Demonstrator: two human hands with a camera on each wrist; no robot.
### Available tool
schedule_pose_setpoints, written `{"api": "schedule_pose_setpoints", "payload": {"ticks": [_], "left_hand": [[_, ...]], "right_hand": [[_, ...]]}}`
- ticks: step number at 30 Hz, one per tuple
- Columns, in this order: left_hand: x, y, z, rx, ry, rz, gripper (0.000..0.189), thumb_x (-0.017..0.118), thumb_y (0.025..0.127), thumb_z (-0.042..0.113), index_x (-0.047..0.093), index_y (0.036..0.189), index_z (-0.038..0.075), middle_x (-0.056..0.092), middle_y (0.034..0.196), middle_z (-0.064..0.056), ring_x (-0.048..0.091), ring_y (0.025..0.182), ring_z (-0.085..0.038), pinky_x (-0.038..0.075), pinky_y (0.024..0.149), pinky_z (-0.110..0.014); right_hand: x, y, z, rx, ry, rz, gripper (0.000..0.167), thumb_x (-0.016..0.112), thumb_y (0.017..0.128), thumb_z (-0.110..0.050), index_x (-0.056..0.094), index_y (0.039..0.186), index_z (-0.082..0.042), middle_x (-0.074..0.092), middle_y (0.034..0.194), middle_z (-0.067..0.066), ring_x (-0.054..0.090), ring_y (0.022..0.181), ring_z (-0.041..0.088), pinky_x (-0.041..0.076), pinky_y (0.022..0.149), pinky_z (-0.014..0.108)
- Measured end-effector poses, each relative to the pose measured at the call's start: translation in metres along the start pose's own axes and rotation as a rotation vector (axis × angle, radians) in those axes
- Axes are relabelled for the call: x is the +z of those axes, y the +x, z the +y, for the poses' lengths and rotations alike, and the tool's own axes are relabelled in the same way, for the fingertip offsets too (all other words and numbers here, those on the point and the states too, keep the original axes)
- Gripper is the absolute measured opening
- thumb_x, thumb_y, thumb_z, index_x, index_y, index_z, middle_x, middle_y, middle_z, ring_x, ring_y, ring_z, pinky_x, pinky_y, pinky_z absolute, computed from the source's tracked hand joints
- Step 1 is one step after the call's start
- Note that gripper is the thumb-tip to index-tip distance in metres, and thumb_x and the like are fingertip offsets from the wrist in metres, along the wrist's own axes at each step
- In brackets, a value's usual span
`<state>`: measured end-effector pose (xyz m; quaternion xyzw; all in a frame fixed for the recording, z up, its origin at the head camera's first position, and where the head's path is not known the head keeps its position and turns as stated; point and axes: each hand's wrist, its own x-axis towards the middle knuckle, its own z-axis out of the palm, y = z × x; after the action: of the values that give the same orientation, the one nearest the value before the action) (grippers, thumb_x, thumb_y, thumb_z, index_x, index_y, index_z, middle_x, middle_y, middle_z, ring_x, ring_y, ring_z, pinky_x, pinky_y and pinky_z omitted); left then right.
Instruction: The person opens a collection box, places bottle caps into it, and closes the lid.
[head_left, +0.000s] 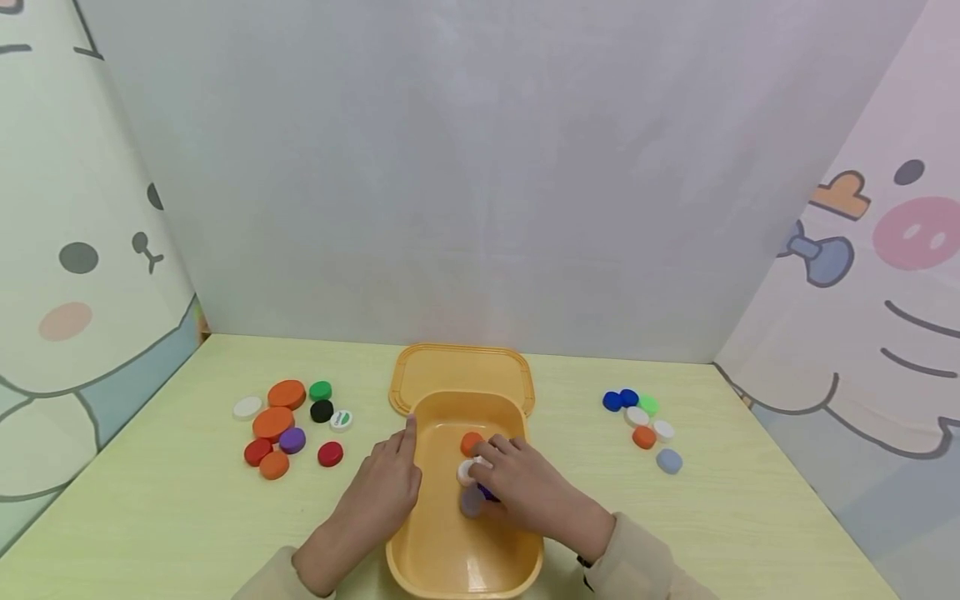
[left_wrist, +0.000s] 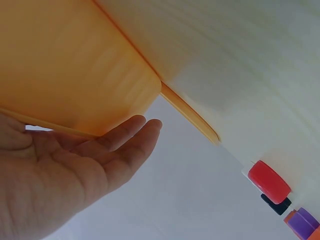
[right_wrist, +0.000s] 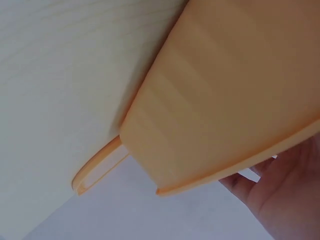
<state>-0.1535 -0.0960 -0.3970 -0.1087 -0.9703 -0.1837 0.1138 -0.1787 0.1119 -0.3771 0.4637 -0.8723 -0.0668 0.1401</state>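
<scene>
Tabletop (head_left: pixel 150 517) stretched between the yellow tub (head_left: pixel 431 533) and outlying caps (head_left: pixel 273 424) to either side; the tub's far end overlapped the lid (head_left: pixel 465 375). The left hand (head_left: pixel 378 487), index extended, touched the left rim. Apart from it, the right hand (head_left: pixel 531 487) covered some inner caps (head_left: pixel 472 502); whether it gripped any could not be told. Both wrist views hid the tub's inside.

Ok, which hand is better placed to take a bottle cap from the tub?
Right hand, likely: it's inside the tub, over the bottle caps; the left hand is at the edge.
</scene>
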Motion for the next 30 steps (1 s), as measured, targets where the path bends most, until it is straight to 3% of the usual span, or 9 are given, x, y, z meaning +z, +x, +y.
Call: {"api": "schedule_pose_setpoints", "payload": {"ticks": [4,11,15,19,25,30], "left_hand": [[0.0,0.0,0.0,-0.002,-0.003,-0.004,0.057,0.049,0.087,0.013,0.033,0.138,-0.005,0.053,0.124,-0.019,0.054,0.107,-0.033,0.046,0.089,-0.046],[0.0,0.0,0.0,-0.017,0.002,-0.024,0.058,0.049,0.087,0.014,0.03,0.14,-0.004,0.052,0.126,-0.019,0.053,0.109,-0.033,0.046,0.09,-0.046],[-0.001,0.0,0.001,-0.029,-0.002,-0.041,0.059,0.049,0.088,0.014,0.029,0.14,-0.003,0.051,0.127,-0.019,0.052,0.111,-0.033,0.045,0.092,-0.046],[-0.002,0.001,0.001,-0.03,-0.004,-0.044,0.059,0.049,0.088,0.014,0.029,0.14,-0.003,0.051,0.128,-0.019,0.052,0.111,-0.032,0.045,0.092,-0.046],[-0.001,0.0,0.0,-0.026,-0.004,-0.043,0.059,0.049,0.088,0.014,0.029,0.14,-0.003,0.051,0.128,-0.019,0.052,0.111,-0.032,0.045,0.092,-0.046],[-0.001,0.001,0.0,-0.027,-0.007,-0.049,0.059,0.049,0.088,0.015,0.028,0.141,-0.003,0.05,0.129,-0.019,0.052,0.111,-0.032,0.045,0.092,-0.046]], "right_hand": [[-0.008,-0.002,0.008,0.046,0.008,-0.017,0.031,0.07,0.077,-0.039,0.064,0.101,-0.02,0.057,0.108,-0.003,0.051,0.097,0.015,0.047,0.079,0.03],[-0.016,-0.01,0.031,0.137,0.02,0.073,0.03,0.07,0.078,-0.033,0.063,0.101,-0.017,0.058,0.108,0.002,0.052,0.095,0.018,0.048,0.077,0.033],[-0.018,-0.018,0.047,0.214,0.012,0.079,0.03,0.071,0.076,-0.031,0.063,0.101,-0.016,0.059,0.107,0.002,0.053,0.095,0.019,0.048,0.078,0.034],[-0.016,-0.028,0.063,0.277,-0.007,0.117,0.028,0.073,0.074,-0.029,0.064,0.098,-0.016,0.06,0.105,0.003,0.054,0.094,0.021,0.049,0.077,0.035],[-0.009,-0.048,0.086,0.307,-0.062,0.195,0.028,0.075,0.072,-0.024,0.063,0.094,-0.013,0.06,0.101,0.005,0.056,0.09,0.023,0.047,0.069,0.035],[-0.002,-0.067,0.104,0.359,-0.062,0.189,0.029,0.076,0.071,-0.021,0.063,0.095,-0.009,0.06,0.099,0.006,0.056,0.087,0.025,0.047,0.066,0.037]]}}
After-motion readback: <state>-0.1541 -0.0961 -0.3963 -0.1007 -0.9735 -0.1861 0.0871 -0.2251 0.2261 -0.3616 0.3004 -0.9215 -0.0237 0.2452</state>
